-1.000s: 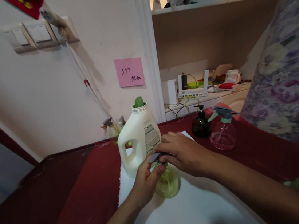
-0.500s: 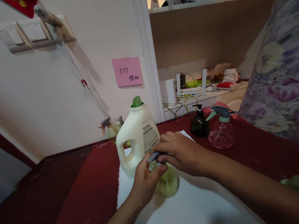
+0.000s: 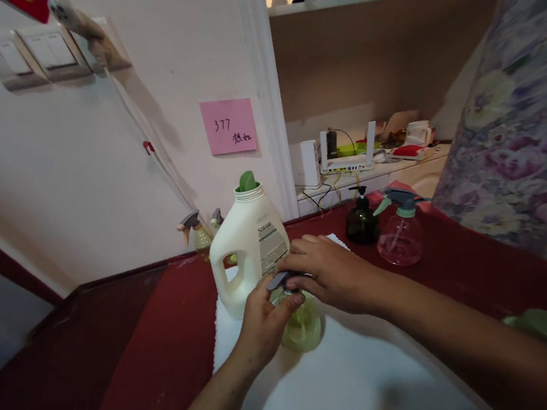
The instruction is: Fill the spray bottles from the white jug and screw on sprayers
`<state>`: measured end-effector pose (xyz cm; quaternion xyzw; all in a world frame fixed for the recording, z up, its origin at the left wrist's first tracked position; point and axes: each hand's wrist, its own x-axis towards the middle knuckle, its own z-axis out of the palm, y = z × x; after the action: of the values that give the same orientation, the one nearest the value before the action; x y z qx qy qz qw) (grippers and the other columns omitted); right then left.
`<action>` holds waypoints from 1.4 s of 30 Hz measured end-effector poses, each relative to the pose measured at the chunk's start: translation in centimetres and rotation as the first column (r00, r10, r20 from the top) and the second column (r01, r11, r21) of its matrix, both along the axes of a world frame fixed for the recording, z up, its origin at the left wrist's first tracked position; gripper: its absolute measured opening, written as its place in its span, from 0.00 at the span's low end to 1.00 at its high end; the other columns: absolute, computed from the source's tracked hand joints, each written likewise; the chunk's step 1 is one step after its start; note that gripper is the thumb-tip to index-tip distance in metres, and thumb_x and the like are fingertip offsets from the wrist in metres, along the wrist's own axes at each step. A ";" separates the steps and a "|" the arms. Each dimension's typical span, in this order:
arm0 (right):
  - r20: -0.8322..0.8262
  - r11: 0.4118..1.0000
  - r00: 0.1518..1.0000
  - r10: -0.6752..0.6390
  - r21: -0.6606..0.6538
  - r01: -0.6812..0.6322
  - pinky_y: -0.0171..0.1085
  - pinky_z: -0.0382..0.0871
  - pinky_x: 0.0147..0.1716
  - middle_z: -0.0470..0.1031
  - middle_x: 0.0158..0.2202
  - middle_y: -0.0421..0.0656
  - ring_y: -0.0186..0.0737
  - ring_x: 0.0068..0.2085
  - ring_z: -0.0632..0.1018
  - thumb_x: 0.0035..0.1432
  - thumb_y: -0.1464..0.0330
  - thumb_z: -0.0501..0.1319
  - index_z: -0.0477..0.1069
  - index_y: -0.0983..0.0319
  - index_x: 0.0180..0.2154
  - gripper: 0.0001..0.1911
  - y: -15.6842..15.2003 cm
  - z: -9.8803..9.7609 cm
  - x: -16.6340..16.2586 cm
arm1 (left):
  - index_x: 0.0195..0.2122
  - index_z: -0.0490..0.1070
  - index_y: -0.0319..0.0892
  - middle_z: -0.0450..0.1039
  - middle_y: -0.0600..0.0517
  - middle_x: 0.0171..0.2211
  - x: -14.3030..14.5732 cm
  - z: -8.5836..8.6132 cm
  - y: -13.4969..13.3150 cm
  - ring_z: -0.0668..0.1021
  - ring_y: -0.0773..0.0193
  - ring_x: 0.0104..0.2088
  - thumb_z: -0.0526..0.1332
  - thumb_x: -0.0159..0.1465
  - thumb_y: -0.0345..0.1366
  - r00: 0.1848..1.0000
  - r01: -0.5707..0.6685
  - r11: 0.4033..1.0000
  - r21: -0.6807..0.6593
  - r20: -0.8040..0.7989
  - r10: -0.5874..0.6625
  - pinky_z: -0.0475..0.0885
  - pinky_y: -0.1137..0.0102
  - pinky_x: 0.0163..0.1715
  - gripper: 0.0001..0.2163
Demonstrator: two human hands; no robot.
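A clear yellow-green spray bottle [image 3: 305, 330] stands on a white cloth [image 3: 354, 390]. My left hand [image 3: 263, 321] is closed around the bottle's neck from the left. Over the grey spray head [image 3: 280, 280] my right hand [image 3: 320, 271] is closed from above, its fingers covering most of the head. Just behind and to the left stands a large cream jug [image 3: 253, 243] with a handle and a printed label. Its mouth is uncapped, and a green spout [image 3: 247, 180] shows inside.
A dark pump bottle [image 3: 362, 223] and a pink spray bottle [image 3: 401, 239] stand at the back right of the red table [image 3: 177, 327]. More spray bottles [image 3: 199, 232] are by the wall behind the jug. A pale green object [image 3: 542, 326] lies at the right, and a white router [image 3: 347, 164] sits on the shelf.
The whole view has shifted slightly, so everything appears a little further up and left. Both hands keep their hold on the spray bottle.
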<state>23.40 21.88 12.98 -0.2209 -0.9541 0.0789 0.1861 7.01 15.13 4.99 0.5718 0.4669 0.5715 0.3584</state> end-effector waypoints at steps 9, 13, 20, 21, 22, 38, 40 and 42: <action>-0.135 0.996 0.990 -0.031 0.079 0.042 0.56 0.63 0.57 0.72 0.61 0.55 0.58 0.61 0.70 0.68 0.64 0.63 0.68 0.60 0.63 0.24 -0.3 -0.8 1.2 | 0.44 0.78 0.42 0.82 0.47 0.45 -0.5 -0.4 0.6 0.80 0.55 0.47 0.66 0.65 0.45 0.992 0.059 0.995 -0.079 -0.106 -0.067 0.71 0.64 0.50 0.13; -0.525 0.992 0.846 -0.093 0.022 0.123 0.54 0.60 0.63 0.68 0.64 0.51 0.53 0.64 0.67 0.69 0.63 0.60 0.64 0.58 0.64 0.24 -2.3 -2.8 3.2 | 0.49 0.77 0.43 0.80 0.46 0.51 -0.9 -0.1 0.4 0.78 0.52 0.54 0.65 0.66 0.47 0.985 0.096 0.986 -0.133 -0.128 -0.113 0.69 0.61 0.56 0.16; -0.448 0.757 0.661 -0.602 -0.584 0.293 0.46 0.73 0.45 0.74 0.42 0.46 0.46 0.43 0.76 0.70 0.58 0.53 0.66 0.60 0.53 0.16 -5.7 -10.6 6.6 | 0.53 0.71 0.41 0.77 0.42 0.53 -1.4 0.3 -0.6 0.78 0.46 0.53 0.77 0.50 0.38 0.965 0.093 0.963 -0.251 -0.216 -0.149 0.70 0.53 0.57 0.30; -0.411 0.738 0.677 -0.610 -0.605 0.298 0.45 0.73 0.41 0.74 0.39 0.44 0.45 0.40 0.77 0.70 0.58 0.52 0.66 0.60 0.51 0.15 -5.8 -11.5 6.8 | 0.53 0.70 0.41 0.76 0.41 0.54 -1.3 0.2 -0.6 0.78 0.45 0.54 0.78 0.48 0.36 0.964 0.073 0.961 -0.268 -0.227 -0.136 0.69 0.52 0.58 0.32; -0.380 0.729 0.698 -0.607 -0.616 0.299 0.44 0.73 0.38 0.74 0.36 0.42 0.44 0.37 0.76 0.71 0.58 0.51 0.67 0.60 0.50 0.15 -5.9 -12.2 7.0 | 0.53 0.68 0.41 0.76 0.40 0.55 -1.2 0.1 -0.7 0.77 0.45 0.54 0.78 0.47 0.36 0.964 0.052 0.958 -0.281 -0.236 -0.122 0.69 0.51 0.58 0.33; -0.198 0.839 0.870 -0.450 -0.426 0.337 0.45 0.68 0.48 0.82 0.43 0.44 0.44 0.44 0.80 0.68 0.72 0.54 0.74 0.60 0.42 0.10 -6.4 -12.0 6.3 | 0.53 0.68 0.44 0.79 0.44 0.50 1.2 7.1 -0.8 0.79 0.43 0.54 0.76 0.51 0.46 0.895 -0.084 0.989 -0.118 -0.445 0.023 0.73 0.50 0.55 0.31; -0.174 0.868 0.895 -0.411 -0.374 0.326 0.46 0.68 0.48 0.82 0.42 0.45 0.45 0.44 0.80 0.67 0.72 0.56 0.76 0.60 0.40 0.10 -6.2 -12.2 6.2 | 0.52 0.69 0.44 0.80 0.45 0.48 3.1 8.6 0.0 0.80 0.43 0.53 0.76 0.51 0.46 0.906 -0.042 0.993 -0.108 -0.422 -0.008 0.75 0.52 0.53 0.30; -0.147 0.892 0.911 -0.385 -0.315 0.326 0.48 0.68 0.47 0.81 0.41 0.48 0.49 0.43 0.80 0.65 0.71 0.57 0.77 0.61 0.39 0.10 -6.1 -12.4 6.0 | 0.50 0.70 0.43 0.81 0.45 0.46 5.5 9.4 1.0 0.81 0.44 0.51 0.77 0.49 0.45 0.913 0.003 0.996 -0.086 -0.406 -0.038 0.76 0.53 0.50 0.29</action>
<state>29.36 15.83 0.55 -0.4073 -0.8516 0.2014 0.2613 12.48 16.13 14.37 0.6675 0.5488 0.4161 0.2829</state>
